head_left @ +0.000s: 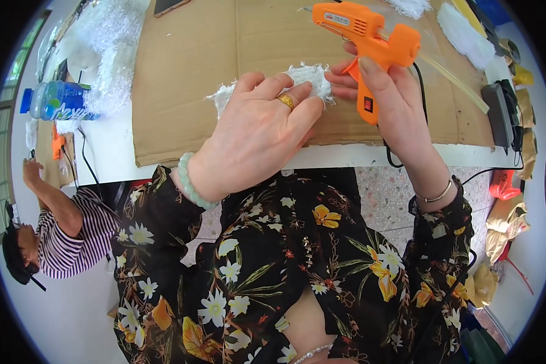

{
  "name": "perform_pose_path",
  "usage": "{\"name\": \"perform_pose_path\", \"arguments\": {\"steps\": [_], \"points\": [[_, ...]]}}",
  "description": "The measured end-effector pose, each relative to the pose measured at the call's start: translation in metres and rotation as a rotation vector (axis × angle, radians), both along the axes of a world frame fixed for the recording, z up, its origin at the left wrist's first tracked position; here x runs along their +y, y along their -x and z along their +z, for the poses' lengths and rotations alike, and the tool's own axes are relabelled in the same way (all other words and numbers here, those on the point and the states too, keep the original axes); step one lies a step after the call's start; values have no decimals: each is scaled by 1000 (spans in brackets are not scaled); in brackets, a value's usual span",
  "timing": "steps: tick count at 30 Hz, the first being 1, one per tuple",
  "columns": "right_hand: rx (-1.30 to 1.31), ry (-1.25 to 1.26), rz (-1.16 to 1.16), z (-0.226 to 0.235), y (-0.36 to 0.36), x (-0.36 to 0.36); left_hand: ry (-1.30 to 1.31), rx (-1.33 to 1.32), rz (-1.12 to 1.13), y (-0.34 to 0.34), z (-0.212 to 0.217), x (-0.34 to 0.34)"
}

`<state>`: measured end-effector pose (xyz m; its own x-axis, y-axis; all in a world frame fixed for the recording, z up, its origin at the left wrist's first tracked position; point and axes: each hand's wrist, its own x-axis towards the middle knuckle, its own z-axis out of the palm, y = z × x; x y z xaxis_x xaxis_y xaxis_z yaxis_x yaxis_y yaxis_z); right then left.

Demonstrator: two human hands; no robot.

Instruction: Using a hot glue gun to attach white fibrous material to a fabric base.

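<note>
My left hand [258, 130], with a gold ring and a pale green bead bracelet, is closed over a white fluffy piece [306, 77] lying on a brown cardboard sheet [188, 67]. Only the fuzzy edges of the piece show past my fingers. My right hand [391, 100] grips an orange hot glue gun [370, 45] by its handle, nozzle pointing left, just above and right of the white piece. Its black cord runs down off the table edge.
A plastic bottle [57, 100] and bubble wrap [106, 54] lie at the left of the white table [112, 148]. More white fluffy pieces [467, 33] and a black device [500, 112] sit at right. A person in a striped shirt [73, 236] is at lower left.
</note>
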<state>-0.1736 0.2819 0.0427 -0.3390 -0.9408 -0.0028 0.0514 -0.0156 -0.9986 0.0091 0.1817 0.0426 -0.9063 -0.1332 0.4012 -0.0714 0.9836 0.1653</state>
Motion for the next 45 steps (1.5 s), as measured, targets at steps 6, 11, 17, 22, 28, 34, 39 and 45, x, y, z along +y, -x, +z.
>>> {"name": "perform_pose_path", "arguments": {"steps": [6, 11, 17, 22, 28, 34, 39, 45], "points": [[87, -25, 26, -9, 3, -2, 19, -121, 14, -3, -1, 1], [186, -58, 38, -3, 2, -2, 80, -114, -4, -6, 0, 1], [270, -68, 65, -1, 3, -1, 144, -18, -63, -8, -3, -2], [268, -79, 51, -1, 3, 0, 153, -18, -63, -9, -3, -2], [331, -100, 94, 7, 14, 11, 132, -54, -75, -9, -5, 0], [279, -30, 152, 33, 21, 48, 89, -161, -73, -15, -3, 2], [295, -107, 271, 18, 32, 65, 54, -134, -72, -21, -3, 5], [294, -351, 451, 22, 39, 51, -45, -125, -16, -26, -2, 9]]}}
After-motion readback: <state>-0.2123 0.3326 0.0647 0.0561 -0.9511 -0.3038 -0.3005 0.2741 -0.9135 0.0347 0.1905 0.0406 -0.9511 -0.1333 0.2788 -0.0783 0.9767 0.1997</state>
